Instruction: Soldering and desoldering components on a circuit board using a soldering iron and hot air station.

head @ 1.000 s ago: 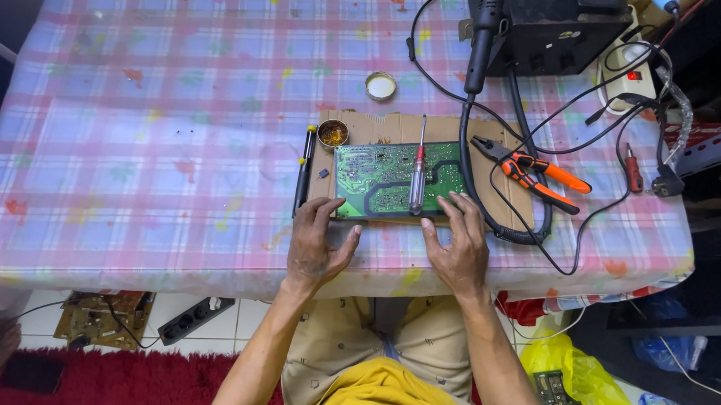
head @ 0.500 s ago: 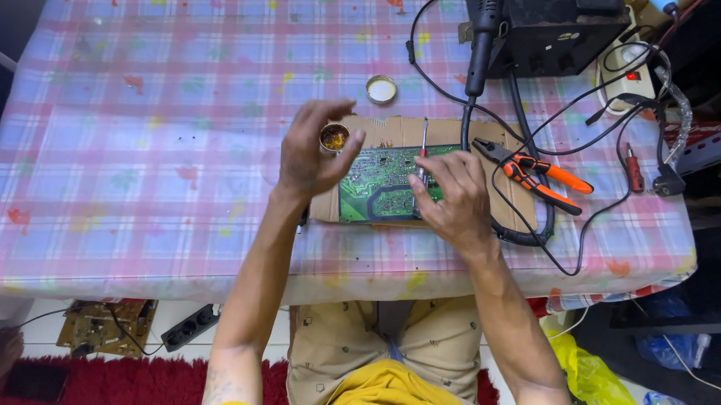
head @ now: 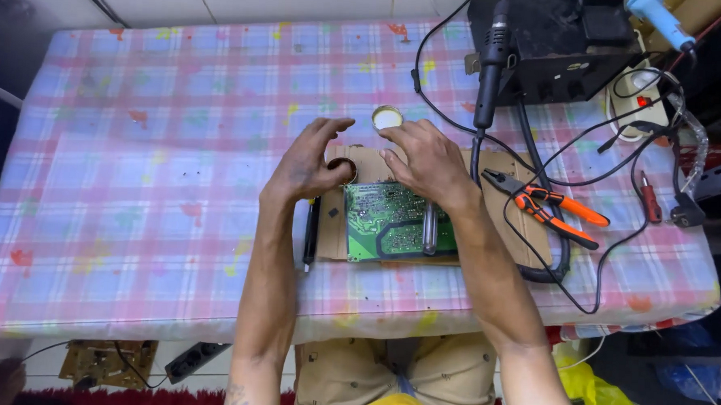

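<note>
A small round tin [head: 344,168] sits on a brown cardboard sheet [head: 489,232] near the middle of the table. The left hand [head: 307,161] is on it, with curled fingers around the tin, but I cannot tell if it grips tight. At 1 o'clock from the tin lies a round white lid [head: 387,117]. The right hand [head: 427,158] is open, fingers spread, reaching toward that lid. At 5 o'clock from the tin lies a green circuit board [head: 388,224]. A screwdriver [head: 430,230] rests on the board. At 3 o'clock, farther off, lie orange pliers [head: 548,205]. A checked tablecloth [head: 136,136] covers the table.
</note>
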